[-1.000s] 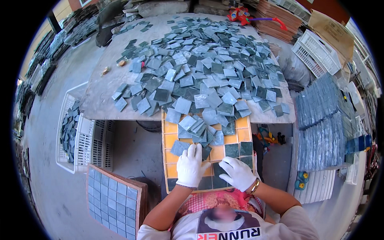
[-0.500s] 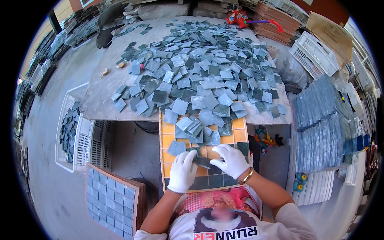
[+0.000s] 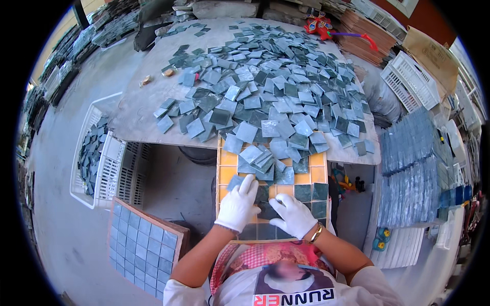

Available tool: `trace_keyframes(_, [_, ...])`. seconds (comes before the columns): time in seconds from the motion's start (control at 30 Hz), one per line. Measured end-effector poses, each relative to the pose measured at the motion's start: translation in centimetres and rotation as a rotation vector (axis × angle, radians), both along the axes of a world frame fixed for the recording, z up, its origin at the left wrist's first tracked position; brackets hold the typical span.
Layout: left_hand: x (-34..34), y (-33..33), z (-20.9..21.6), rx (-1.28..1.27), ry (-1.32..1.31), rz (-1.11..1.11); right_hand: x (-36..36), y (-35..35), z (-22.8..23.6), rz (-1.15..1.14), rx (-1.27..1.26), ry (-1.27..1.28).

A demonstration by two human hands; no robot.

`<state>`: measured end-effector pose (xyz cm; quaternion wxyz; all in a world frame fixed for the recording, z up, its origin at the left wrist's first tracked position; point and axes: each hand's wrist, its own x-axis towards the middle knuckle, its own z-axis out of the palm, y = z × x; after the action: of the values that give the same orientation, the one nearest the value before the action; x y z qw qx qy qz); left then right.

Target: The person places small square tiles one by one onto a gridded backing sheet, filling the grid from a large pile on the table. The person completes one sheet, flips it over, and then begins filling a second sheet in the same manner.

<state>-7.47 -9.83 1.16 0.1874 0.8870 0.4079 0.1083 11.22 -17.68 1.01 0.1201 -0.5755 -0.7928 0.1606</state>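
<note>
A yellow grid tray (image 3: 227, 159) lies in front of me, its lower and right cells filled with dark grey-green square stone tiles (image 3: 303, 192). My left hand (image 3: 236, 209), in a white glove, is over the tray's left part. Its fingers stretch away from me beside a loose tile (image 3: 235, 182), and the thumb is by a dark tile (image 3: 266, 210) between my hands. My right hand (image 3: 295, 215), also gloved, has its thumb and forefinger apart at that tile's right side. Loose tiles (image 3: 263, 159) cover the tray's far cells. The gloves hide some cells.
A large heap of tiles (image 3: 286, 86) spreads over the table (image 3: 138, 115). On the left are a white crate (image 3: 109, 173) of dark pieces and a tiled panel (image 3: 140, 237). Stacked tile sheets (image 3: 408, 168) and another white crate (image 3: 408, 81) stand on the right.
The dark tile was tilted between my hands and now lies lower in the grid. My left fingers have moved up over the loose tile at the left. The whole view has shifted slightly.
</note>
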Motion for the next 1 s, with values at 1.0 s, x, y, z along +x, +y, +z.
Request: trace_keyframes(1.0, [-11.3, -4.4, -1.2, -0.118, -0.397, 0.453, -3.8, 4.9, -1.2, -0.067, -0.255, 0.506])
